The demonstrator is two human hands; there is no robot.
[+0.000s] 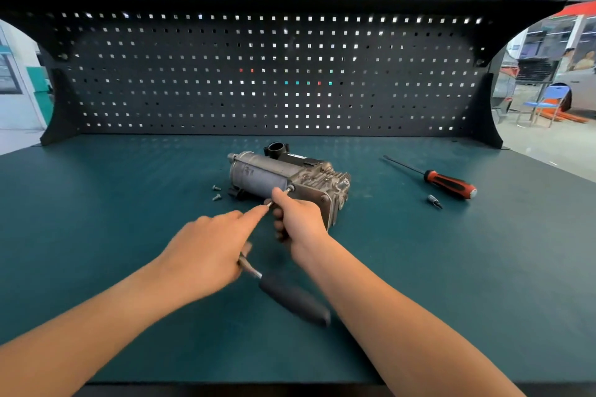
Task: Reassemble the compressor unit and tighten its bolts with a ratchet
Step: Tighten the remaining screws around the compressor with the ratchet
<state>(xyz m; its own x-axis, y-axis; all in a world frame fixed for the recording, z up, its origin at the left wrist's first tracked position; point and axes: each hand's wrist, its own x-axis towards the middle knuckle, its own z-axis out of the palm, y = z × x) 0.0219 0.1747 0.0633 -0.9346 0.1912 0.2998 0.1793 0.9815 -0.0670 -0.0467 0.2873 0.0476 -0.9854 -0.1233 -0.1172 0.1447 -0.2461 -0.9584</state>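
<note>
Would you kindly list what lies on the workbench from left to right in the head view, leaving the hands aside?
Two loose bolts → compressor unit → small driver bit → red-and-black screwdriver. The ratchet overlaps the compressor's span, so it is left out.

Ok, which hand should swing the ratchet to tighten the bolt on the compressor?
Left, probably. The left hand lies along the ratchet shaft, nearest its dark handle, while the right hand is closed at the head, steadying it on the compressor bolt.
</note>
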